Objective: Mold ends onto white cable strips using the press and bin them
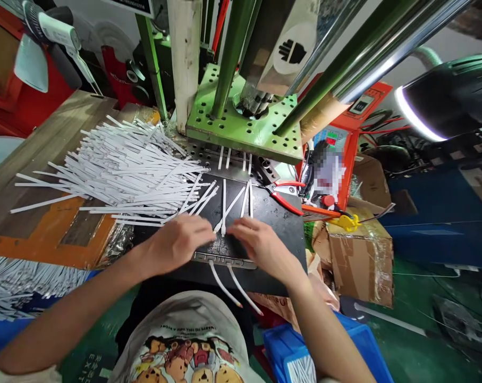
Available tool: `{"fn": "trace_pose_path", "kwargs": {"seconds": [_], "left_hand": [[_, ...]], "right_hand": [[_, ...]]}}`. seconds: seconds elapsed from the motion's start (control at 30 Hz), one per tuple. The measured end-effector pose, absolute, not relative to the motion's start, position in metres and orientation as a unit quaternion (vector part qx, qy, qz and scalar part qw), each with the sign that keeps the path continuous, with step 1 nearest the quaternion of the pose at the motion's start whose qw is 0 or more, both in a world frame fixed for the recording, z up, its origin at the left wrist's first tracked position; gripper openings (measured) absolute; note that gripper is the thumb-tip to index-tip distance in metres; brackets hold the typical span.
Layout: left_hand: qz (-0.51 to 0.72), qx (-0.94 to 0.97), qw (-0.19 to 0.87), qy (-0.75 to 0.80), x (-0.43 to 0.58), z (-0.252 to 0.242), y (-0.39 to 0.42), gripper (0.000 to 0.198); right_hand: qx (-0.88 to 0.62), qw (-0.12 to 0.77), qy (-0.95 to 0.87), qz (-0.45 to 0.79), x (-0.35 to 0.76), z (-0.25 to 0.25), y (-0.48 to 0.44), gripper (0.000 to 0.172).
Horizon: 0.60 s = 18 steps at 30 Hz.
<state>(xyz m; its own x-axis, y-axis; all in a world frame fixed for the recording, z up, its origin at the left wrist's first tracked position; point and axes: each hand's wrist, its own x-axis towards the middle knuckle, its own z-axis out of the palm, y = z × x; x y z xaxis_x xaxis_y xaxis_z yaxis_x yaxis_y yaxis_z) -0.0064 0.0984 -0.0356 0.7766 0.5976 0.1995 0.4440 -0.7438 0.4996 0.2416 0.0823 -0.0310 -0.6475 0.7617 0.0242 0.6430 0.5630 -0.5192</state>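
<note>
My left hand [179, 242] and my right hand [260, 246] rest side by side on a black metal plate [280, 223] in front of a green press. Both hands have their fingers curled and pinched on thin white cable pieces [223, 208] that lie across the plate. Two white cable ends [235, 290] hang out from under my hands over the plate's near edge. A big loose heap of white cable pieces [129, 170] lies just left of my left hand on the wooden bench.
The green perforated press plate [244, 125] with its steel columns stands right behind the black plate. Red-handled cutters [284, 199] lie at the plate's right. A cardboard box [360, 255], a blue bin [300, 346] and a lit lamp [436, 101] are to the right.
</note>
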Motion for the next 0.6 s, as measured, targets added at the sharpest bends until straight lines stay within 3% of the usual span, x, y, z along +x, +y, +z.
{"fn": "trace_pose_path", "kwargs": {"seconds": [0.13,0.27,0.43,0.6], "left_hand": [[0.083,0.873,0.088,0.472,0.018,-0.023,0.17,0.023],[0.013,0.856,0.099,0.507,0.041,-0.028,0.221,0.015],[0.004,0.846,0.137,0.516,0.043,-0.035,0.234,0.012],[0.056,0.83,0.146,0.535,0.025,-0.021,0.215,0.011]], "right_hand": [[-0.398,0.044,-0.914,0.073,0.217,-0.028,0.154,0.026],[-0.353,-0.036,-0.935,0.004,0.195,-0.03,0.188,0.021],[-0.316,-0.013,-0.947,-0.054,0.188,-0.034,0.181,0.022],[-0.303,0.07,-0.944,-0.114,0.203,-0.031,0.14,0.028]]}}
